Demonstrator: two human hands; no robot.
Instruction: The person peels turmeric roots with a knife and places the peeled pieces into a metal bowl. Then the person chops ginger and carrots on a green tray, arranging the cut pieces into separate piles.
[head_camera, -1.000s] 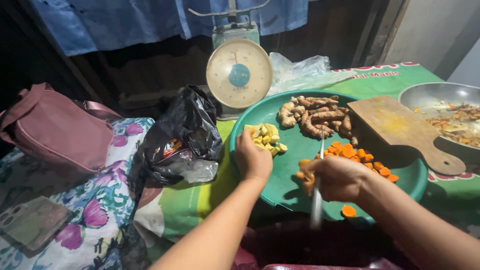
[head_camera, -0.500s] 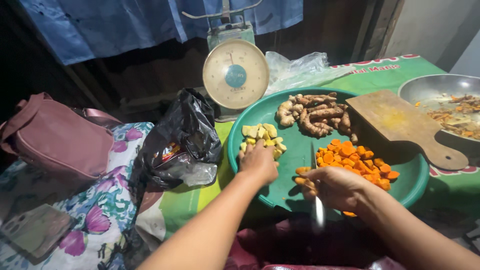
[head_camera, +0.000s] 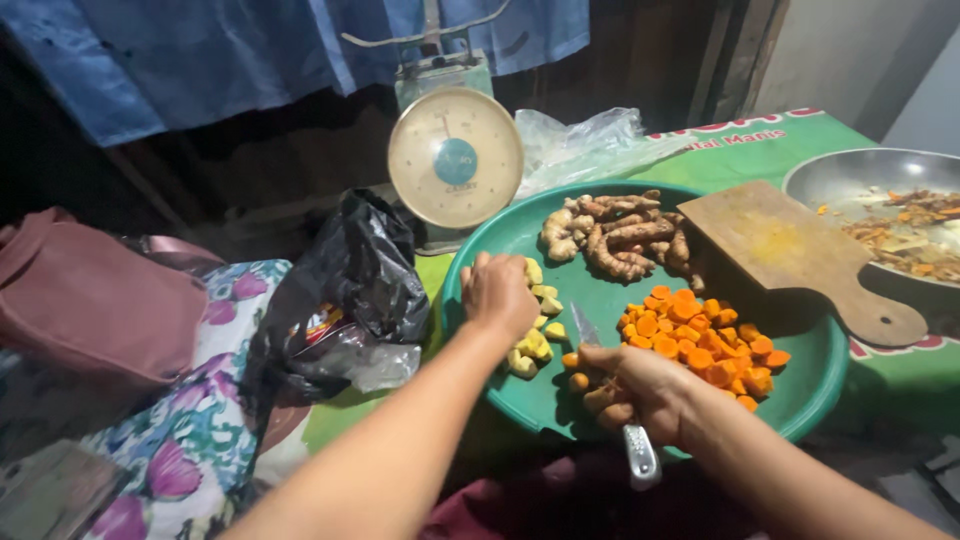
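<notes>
**A:** What's the left hand (head_camera: 497, 292) doing?

**B:** Its fingers are curling down onto the pale yellow chunks (head_camera: 535, 325) in the green basin (head_camera: 815, 385); can't tell if they're gripping.

**A:** And the right hand (head_camera: 640, 392)?

**B:** Fingers clamping a knife (head_camera: 612, 400), orange slices (head_camera: 700, 345) sitting just beyond them, whole roots (head_camera: 615, 235) farther past.

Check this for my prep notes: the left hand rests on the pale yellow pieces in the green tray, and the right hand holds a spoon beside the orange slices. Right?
Not quite. In the head view the right hand holds a knife, not a spoon. The rest stands: the left hand rests on the pale yellow pieces in the green tray, beside the orange slices.
</notes>
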